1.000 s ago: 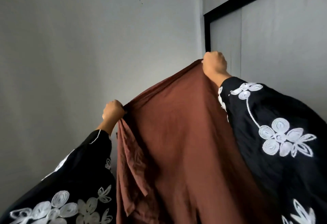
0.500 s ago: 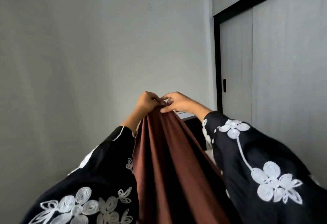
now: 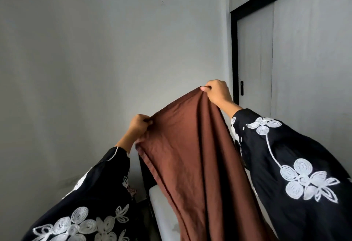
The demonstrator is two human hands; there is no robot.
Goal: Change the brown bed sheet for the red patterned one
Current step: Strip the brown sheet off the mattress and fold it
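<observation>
Grey wall [image 3: 95, 69] behind; left hand [image 3: 138, 124] and right hand [image 3: 217, 92] each pinched the brown sheet [image 3: 190, 145] top edge, held apart. Risk: hanging end dragging, pinch slipping

Dim, diffuse, cool light. Wall [image 3: 85, 59] brightest at centre, shading darker toward lower left. Black sleeves [image 3: 304, 155] lose detail. Door frame [image 3: 233, 54] lines lean: wide-angle distortion.

A white mattress [image 3: 164, 205] lies edged by a dark bed frame [image 3: 145, 176] beside the grey wall [image 3: 85, 88]. The brown cloth bed sheet [image 3: 190, 155] hangs across its right part.
</observation>
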